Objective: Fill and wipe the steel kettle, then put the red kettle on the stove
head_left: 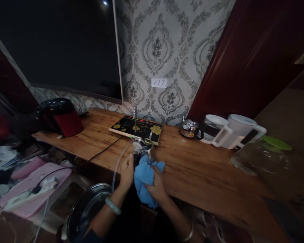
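Note:
Just over the table's front edge is a shiny metal kettle (150,153), its spout pointing away from me. My left hand (127,171) is closed around its dark handle, on the near left side. A round, pale see-through piece (136,147) shows at the kettle's top left; whether it is the lid's knob I cannot tell. My right hand (157,185) grips a bunched blue cloth (143,173) against the kettle's near right side. The cloth hangs down below the table edge and hides part of the kettle.
Behind the kettle lies a black electric tea stove (126,125) with gold flowers and a tap. Another small kettle (190,129), white-handled jugs (239,130) and a green-lidded glass jug (263,157) stand right. A red-black appliance (59,116) is left; a metal basin (91,206) sits below.

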The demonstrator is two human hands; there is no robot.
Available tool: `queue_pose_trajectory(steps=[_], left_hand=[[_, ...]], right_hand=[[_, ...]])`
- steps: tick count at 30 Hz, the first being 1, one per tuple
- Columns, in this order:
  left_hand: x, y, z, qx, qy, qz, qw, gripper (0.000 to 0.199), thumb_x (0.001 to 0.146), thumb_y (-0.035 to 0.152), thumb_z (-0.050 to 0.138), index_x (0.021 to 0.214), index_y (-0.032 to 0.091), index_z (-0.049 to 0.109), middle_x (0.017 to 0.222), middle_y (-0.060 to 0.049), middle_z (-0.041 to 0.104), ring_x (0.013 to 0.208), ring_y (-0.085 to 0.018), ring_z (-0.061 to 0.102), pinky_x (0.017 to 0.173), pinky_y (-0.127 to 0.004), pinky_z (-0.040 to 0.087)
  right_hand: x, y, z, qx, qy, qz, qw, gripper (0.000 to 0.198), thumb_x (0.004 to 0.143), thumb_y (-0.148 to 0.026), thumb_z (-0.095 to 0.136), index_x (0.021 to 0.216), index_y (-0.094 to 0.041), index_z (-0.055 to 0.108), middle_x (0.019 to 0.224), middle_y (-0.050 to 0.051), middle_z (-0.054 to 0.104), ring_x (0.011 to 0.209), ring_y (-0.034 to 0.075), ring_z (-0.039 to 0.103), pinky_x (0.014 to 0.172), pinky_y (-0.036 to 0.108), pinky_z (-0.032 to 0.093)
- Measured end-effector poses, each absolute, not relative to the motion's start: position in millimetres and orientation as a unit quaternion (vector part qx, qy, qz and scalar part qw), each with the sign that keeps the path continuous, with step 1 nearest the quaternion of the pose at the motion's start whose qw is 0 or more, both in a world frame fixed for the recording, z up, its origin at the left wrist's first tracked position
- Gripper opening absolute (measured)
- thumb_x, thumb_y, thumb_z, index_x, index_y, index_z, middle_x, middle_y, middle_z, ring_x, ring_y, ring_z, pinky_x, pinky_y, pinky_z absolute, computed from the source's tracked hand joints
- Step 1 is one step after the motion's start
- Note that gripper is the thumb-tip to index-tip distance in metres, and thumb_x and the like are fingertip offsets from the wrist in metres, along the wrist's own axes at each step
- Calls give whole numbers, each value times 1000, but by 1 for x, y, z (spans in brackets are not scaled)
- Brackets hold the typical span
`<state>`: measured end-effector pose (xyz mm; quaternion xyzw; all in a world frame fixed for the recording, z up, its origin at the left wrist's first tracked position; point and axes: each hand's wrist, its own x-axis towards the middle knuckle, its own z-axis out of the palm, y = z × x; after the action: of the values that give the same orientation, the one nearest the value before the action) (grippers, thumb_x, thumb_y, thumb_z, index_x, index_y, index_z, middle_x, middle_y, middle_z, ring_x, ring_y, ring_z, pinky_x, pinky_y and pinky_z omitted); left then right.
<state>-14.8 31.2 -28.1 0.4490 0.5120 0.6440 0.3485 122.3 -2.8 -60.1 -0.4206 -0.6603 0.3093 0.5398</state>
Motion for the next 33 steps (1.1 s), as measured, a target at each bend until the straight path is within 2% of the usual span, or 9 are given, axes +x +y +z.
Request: queue_pose_trajectory(steps=[3,9,13,15,17,20,23,25,33], left_hand=[[-16,26,-26,476,501,629,356,42,86,59,54,83,18,65,79,-2,66,77,-17,61,72,-28,51],[-45,-6,-22,507,468,663,291,37,86,52,57,107,21,61,102,-7,65,96,-21,63,87,-34,51],[-50,-41,-25,658,373,613,231,71,74,63,65,129,21,52,129,-15,56,120,-32,55,98,-46,48],[-48,-51,-27,671,380,609,184,79,69,58,72,135,22,49,137,-16,51,128,-35,50,104,-50,44],[-48,-53,-29,618,436,631,173,63,72,45,72,128,23,55,131,-14,57,123,-32,54,104,-48,45],[-56,-45,-32,477,520,659,259,35,74,39,69,104,22,65,106,-9,69,100,-26,65,90,-40,53],[-69,-33,-33,347,525,677,381,34,63,40,74,88,20,65,84,-3,71,77,-21,66,72,-33,56],[-79,-24,-31,288,507,692,426,35,55,37,77,84,20,64,78,-1,70,70,-20,64,66,-31,56],[-128,29,12,276,484,779,288,24,59,28,70,81,22,63,77,2,67,70,-16,61,64,-25,54]], right_hand=[[113,-17,-50,-403,-659,366,519,29,67,-17,61,96,-22,67,94,4,71,89,23,65,84,35,51],[102,-36,-16,-405,-548,488,545,27,64,-22,67,91,-21,67,89,2,73,81,21,67,78,32,54],[87,-42,-2,-412,-445,574,550,42,60,-30,75,100,-20,69,99,5,74,92,25,68,85,35,54],[80,-42,-2,-412,-402,621,532,41,64,-38,74,100,-19,70,100,6,74,94,26,68,85,38,55],[75,-41,-3,-365,-403,670,506,43,71,-46,71,104,-19,70,105,8,74,100,28,68,89,41,55],[72,-42,-10,-307,-463,687,469,50,78,-53,68,119,-23,67,124,7,68,119,28,60,104,45,47],[74,-45,-22,-342,-514,633,467,54,82,-51,68,131,-29,61,141,4,58,136,26,47,115,46,34],[80,-47,-32,-359,-535,591,486,56,83,-51,68,133,-29,59,143,5,56,137,26,46,115,46,34],[99,-27,-43,-449,-521,480,544,42,82,-41,65,122,-26,64,127,8,67,118,26,61,101,43,48]])
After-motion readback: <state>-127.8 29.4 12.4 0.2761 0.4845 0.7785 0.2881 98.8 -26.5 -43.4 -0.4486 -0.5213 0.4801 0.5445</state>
